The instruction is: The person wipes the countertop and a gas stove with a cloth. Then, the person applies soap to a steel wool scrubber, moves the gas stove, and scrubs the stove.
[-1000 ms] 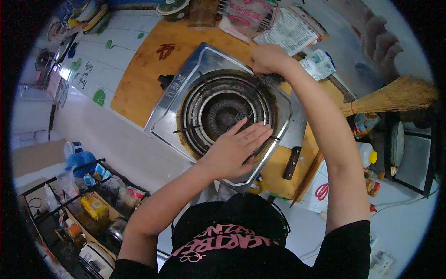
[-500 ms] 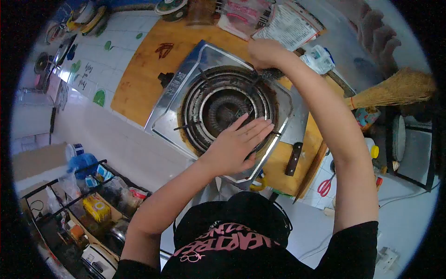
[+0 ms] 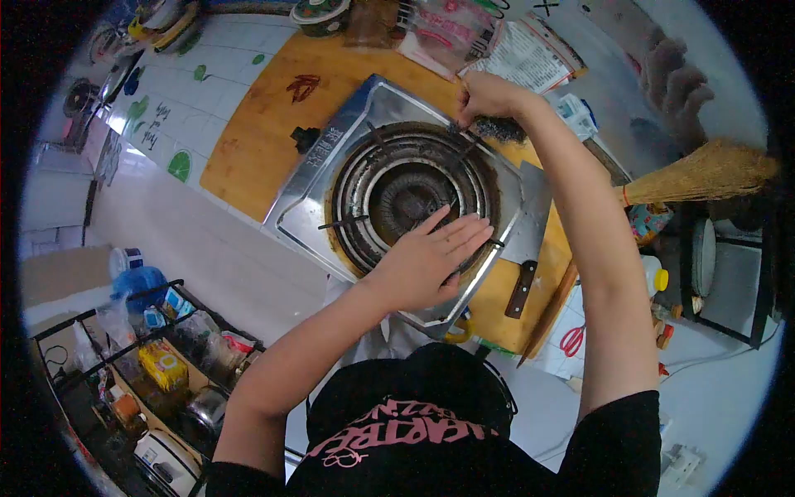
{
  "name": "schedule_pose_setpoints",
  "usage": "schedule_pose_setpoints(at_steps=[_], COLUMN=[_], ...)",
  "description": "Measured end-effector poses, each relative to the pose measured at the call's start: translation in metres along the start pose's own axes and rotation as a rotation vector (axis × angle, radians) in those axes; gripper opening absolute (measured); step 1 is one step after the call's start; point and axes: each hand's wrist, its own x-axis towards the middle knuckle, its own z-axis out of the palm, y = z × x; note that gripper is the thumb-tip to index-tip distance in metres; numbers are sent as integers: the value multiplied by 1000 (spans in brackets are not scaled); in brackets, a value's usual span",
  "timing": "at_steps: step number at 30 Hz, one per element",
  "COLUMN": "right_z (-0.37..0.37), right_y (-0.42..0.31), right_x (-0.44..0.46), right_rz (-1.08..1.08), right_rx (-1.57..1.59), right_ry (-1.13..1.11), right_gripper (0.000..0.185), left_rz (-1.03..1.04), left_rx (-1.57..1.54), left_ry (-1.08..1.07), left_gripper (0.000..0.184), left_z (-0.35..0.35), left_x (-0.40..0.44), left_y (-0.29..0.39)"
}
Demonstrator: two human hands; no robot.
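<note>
My left hand (image 3: 426, 263) lies palm down with fingers outstretched across the front of the round burner (image 3: 404, 199), on a steel gas stove (image 3: 302, 217). Nothing shows in its grip. My right hand (image 3: 487, 98) is closed at the stove's far right corner, against a dark, wiry scouring pad (image 3: 500, 130) that sticks out beneath the palm. Its fingertips are partly hidden. Black pan supports stick out around the burner rings. Right of the stove lies a cleaver (image 3: 521, 290), its dark handle toward me.
Dried chillies (image 3: 304, 86) lie on the wooden board (image 3: 236, 157) behind the stove. Plastic packets (image 3: 530, 58) stand beyond my right hand. A straw brush (image 3: 704, 174), red scissors (image 3: 572, 340) and a rack of bottles are at the right; a loaded shelf (image 3: 99, 373) is at lower left.
The view has shifted slightly, so the stove and board appear a little farther right. My left hand keeps its place on the burner; my right hand remains closed at the far corner.
</note>
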Motion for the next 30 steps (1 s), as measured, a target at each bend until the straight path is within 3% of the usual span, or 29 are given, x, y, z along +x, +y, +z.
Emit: schedule_pose_setpoints(at_steps=[7,10,19,21,24,27,30], right_z=[9,12,17,27,43,40,21], right_y=[12,5,-2,-7,-19,-33,-7], right_x=[-13,-29,-22,2,39,51,38], right_rz=[-67,-126,14,133,50,-36,-47], right_rx=[154,190,-90,-157,-122,108,-37], right_ry=[-75,33,60,263,299,341,-36], right_gripper=[15,14,12,13,13,15,17], left_rz=[12,5,2,1,-3,-3,2], left_rx=[-29,-43,-78,-72,-68,-73,-85], left_ry=[11,16,30,30,11,-6,8], left_gripper=[81,82,86,88,89,89,90], left_z=[0,1,1,1,1,0,-2], left_x=[1,0,-1,-1,-2,-3,-4], left_y=[-1,-1,-1,-1,3,4,3])
